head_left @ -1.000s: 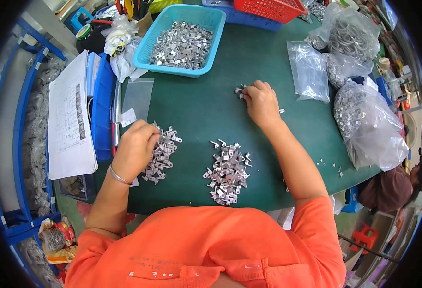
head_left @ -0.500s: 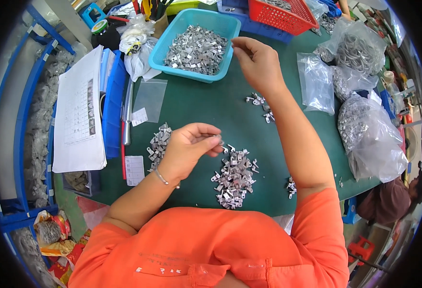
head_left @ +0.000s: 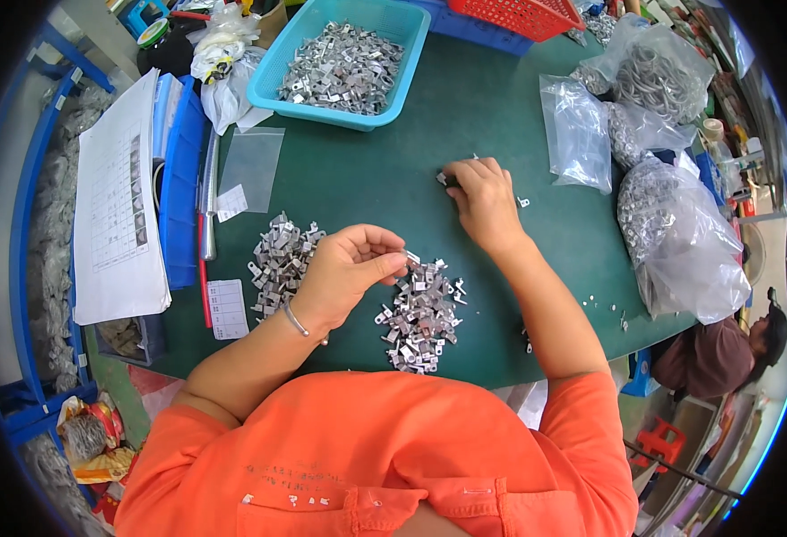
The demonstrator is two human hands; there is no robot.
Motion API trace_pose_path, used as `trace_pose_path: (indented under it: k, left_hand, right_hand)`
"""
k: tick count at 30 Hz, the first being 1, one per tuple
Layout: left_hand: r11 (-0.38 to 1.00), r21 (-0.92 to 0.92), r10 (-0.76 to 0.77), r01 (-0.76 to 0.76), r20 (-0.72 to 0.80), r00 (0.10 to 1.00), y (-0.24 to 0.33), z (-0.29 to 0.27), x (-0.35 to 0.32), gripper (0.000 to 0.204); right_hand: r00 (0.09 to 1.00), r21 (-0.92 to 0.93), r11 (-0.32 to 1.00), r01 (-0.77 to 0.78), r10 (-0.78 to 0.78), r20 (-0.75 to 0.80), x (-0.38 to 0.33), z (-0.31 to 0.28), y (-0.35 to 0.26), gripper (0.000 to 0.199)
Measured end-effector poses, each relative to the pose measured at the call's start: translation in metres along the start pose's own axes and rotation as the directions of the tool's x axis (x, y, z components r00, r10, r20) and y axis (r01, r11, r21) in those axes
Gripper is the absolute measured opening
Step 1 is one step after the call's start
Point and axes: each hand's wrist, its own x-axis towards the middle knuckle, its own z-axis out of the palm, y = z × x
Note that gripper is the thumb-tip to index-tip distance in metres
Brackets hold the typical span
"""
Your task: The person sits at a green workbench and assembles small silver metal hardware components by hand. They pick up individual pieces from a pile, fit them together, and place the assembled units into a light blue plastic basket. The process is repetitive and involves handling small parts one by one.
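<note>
My left hand [head_left: 350,273] is closed in a pinch, with a small metal bracket [head_left: 412,257] at the thumb and fingertip. Just below it lies a heap of bent metal brackets with holes [head_left: 422,322]. Left of that, partly behind my left hand and wrist, is a second bracket heap [head_left: 277,259]. My right hand [head_left: 486,201] is on the table further right, fingers curled down over a few loose pieces. One loose bracket [head_left: 441,179] peeks out by its fingertips, and another [head_left: 523,202] lies beside it. What its fingers grip is hidden.
A turquoise basket [head_left: 259,85] of brackets stands at the back. Beyond it are a red basket [head_left: 523,20] and blue bins. Filled plastic bags [head_left: 680,242] line the right side. Papers [head_left: 116,206] on a blue tray stand left. A person [head_left: 720,353] is at far right.
My right hand has come down from the turquoise basket's edge to the loose brackets on the table. My left hand keeps its pinch by the heap. The view has shifted slightly.
</note>
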Motion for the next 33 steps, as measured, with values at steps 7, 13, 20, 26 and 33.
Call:
trace_pose_path:
  k: [7, 13, 20, 26, 33]
  left_hand:
    - [0.996, 0.031, 0.089, -0.088, -0.018, 0.996, 0.001, 0.005, -0.003, 0.013]
    - [0.984, 0.106, 0.138, -0.141, 0.038, 0.99, 0.003, 0.011, 0.0, 0.02]
    - [0.919, 0.332, 0.189, -0.211, 0.097, 0.977, 0.007, 0.019, 0.001, 0.027]
    - [0.905, 0.348, 0.197, -0.243, 0.161, 0.967, 0.005, 0.021, 0.0, 0.025]
    - [0.97, 0.235, 0.03, -0.06, 0.131, 0.991, 0.007, 0.023, -0.005, 0.025]
  right_hand:
    - [0.999, 0.025, 0.999, -0.035, 0.036, -0.006, -0.001, -0.003, 0.0, 0.017]
    - [0.951, 0.609, 0.73, -0.309, 0.232, 0.204, -0.027, -0.038, -0.06, 0.017]
    - [0.776, 0.829, 0.021, -0.559, 0.365, 0.514, -0.049, -0.055, -0.073, 0.021]
    - [0.673, 0.767, -0.223, -0.601, 0.376, 0.637, -0.058, -0.054, -0.067, 0.013]
    - [0.943, 0.767, 0.587, -0.26, 0.325, 0.071, -0.065, -0.048, -0.075, 0.016]
